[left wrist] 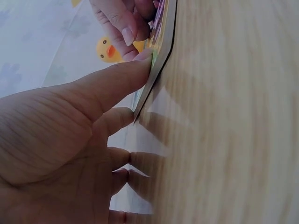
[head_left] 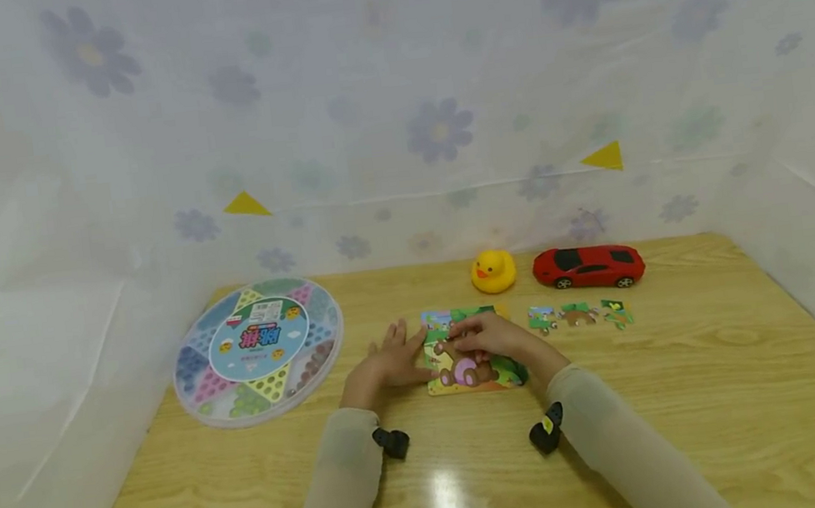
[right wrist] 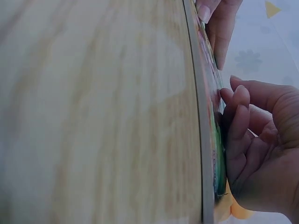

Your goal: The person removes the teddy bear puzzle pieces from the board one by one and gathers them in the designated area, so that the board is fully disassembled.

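A jigsaw board (head_left: 439, 388) with a brown bear picture lies flat in front of me. My left hand (head_left: 397, 358) lies at its left side, fingers spread, the thumb touching the board's edge in the left wrist view. Over the board, my right hand (head_left: 494, 336) has curled fingers and pinches a jigsaw piece (right wrist: 218, 154) close to the surface; the fingers partly hide it. Its dark green rounded part shows near the board's right edge. Several loose jigsaw pieces (head_left: 578, 315) lie in a row right of the board.
A yellow rubber duck (head_left: 493, 272) and a red toy car (head_left: 588, 267) stand behind the board and pieces. To the left lies a round Chinese checkers set (head_left: 260, 353). The wooden table (head_left: 695, 389) meets a pale flowered curtain (head_left: 363, 125) at the back.
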Motion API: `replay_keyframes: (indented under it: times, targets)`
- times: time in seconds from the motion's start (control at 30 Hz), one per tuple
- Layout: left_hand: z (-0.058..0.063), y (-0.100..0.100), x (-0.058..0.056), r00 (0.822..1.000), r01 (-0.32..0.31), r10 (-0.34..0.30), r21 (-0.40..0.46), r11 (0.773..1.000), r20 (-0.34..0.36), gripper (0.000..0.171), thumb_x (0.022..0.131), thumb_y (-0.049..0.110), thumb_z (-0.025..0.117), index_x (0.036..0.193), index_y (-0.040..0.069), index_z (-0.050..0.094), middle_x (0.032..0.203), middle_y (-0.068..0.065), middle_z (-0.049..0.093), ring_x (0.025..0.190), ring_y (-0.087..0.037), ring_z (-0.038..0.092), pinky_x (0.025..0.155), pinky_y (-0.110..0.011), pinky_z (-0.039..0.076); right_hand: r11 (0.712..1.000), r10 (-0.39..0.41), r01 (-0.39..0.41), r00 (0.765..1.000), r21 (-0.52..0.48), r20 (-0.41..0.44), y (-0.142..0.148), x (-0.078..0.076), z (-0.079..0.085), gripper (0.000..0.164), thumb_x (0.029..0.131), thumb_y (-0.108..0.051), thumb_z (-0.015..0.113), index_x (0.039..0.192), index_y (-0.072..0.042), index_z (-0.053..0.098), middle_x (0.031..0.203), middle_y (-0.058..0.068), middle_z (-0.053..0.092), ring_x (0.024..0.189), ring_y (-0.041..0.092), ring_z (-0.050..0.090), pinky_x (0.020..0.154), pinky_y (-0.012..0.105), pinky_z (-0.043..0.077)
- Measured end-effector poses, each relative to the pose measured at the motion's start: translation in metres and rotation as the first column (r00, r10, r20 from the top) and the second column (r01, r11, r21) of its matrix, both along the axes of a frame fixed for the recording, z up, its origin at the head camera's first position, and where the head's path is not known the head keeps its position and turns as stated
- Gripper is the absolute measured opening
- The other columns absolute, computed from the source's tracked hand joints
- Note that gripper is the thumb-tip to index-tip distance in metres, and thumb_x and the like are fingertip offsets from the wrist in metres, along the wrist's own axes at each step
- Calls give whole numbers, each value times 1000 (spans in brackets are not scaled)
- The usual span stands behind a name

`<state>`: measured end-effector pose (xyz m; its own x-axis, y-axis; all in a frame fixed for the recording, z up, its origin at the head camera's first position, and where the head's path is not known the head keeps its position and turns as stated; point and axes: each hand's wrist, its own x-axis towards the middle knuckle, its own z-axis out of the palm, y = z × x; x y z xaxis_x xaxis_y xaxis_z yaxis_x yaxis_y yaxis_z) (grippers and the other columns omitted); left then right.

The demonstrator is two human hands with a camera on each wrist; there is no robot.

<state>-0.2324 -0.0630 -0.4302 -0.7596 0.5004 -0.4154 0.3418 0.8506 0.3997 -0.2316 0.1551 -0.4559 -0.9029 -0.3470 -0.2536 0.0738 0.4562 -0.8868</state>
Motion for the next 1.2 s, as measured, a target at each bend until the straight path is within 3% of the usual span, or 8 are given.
replay_keyframes:
  times: [0.5, 0.93, 1.2]
  targets:
    - [-2, -1, 1, 1000, -3, 3, 17, 1000, 3, 83, 91, 47, 58, 154, 18, 12, 156, -21, -6, 144, -35, -6, 108, -64, 3, 986, -62, 74, 995, -148, 81, 3, 0, -5, 30, 95, -17, 58, 121, -3, 60, 79, 3, 58, 56, 11, 48, 52, 23, 42]
    - [0, -2, -1, 1000, -2, 2, 9, 1000, 2, 83, 91, 48, 57, 154, 19, 12, 156, -21, -7, 143, -35, -7, 109, -63, 4, 971, -179, 188, 981, -148, 74, -3, 1, -5, 27, 93, -12, 60, 118, -3, 64, 97, 6, 68, 56, 10, 52, 55, 23, 47]
    - [1, -1, 1, 1000, -6, 5, 14, 1000, 15, 83, 91, 49, 57, 154, 19, 12, 156, -20, -8, 143, -35, -8, 109, -64, 3, 953, -252, 265, 962, -145, 103, -8, 0, -6, 27, 88, -9, 65, 113, 1, 66, 85, 6, 69, 49, 7, 51, 48, 21, 45]
